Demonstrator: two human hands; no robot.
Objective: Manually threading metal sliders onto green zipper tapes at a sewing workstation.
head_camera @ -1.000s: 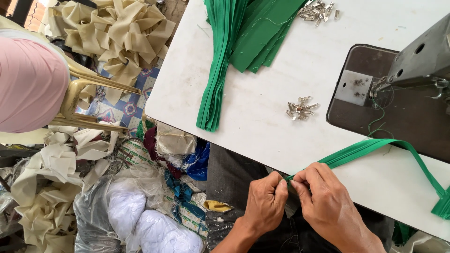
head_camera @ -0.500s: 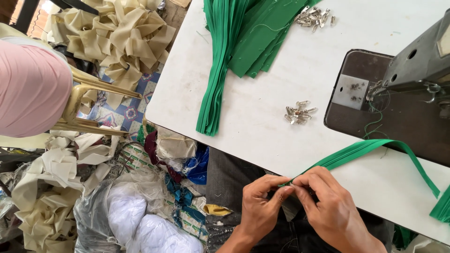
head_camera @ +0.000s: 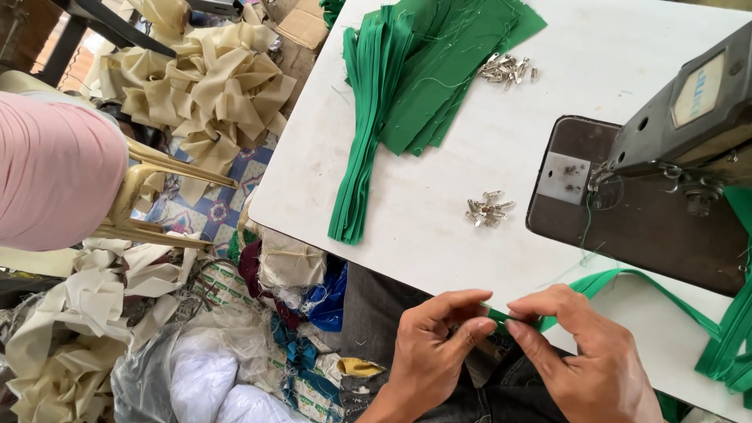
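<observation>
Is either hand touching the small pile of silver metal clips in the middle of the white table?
No: the left hand and right hand pinch the green fabric strip at the table's near edge, apart from the clips.

Your white counter (head_camera: pixel 439 235) carries a sewing machine (head_camera: pixel 689 110) on its dark base plate at your right. A bundle of green strips (head_camera: pixel 362 141) lies beside folded green fabric (head_camera: pixel 446 70). Two small heaps of metal sliders rest there, one near the fabric (head_camera: pixel 507 68), one mid-counter (head_camera: pixel 487 210).

sliders (head_camera: pixel 488 209) on table (head_camera: pixel 439 243), left of sewing machine (head_camera: pixel 689 110)
</observation>
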